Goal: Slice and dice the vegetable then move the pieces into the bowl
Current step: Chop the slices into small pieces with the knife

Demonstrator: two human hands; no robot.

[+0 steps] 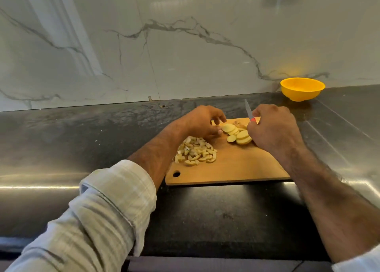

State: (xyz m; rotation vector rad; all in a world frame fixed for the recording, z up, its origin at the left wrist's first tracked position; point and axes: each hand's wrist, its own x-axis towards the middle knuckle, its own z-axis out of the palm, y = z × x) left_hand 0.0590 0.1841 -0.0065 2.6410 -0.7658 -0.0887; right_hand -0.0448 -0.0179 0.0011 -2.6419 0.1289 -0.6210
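A wooden cutting board lies on the dark counter. Pale round potato slices are fanned out at its far end. A heap of diced potato pieces lies on the board's left side. My left hand has its fingers curled, and thumb and fingertips pinch the leftmost slice. My right hand grips a knife with a red handle, its blade pointing up and away, right beside the slices. A yellow bowl stands at the back right against the wall, and its inside is hidden from view.
The dark stone counter runs left and right, backed by a white marble wall. A steel draining surface with ridges lies to the right of the board. The counter's front edge is close below the board.
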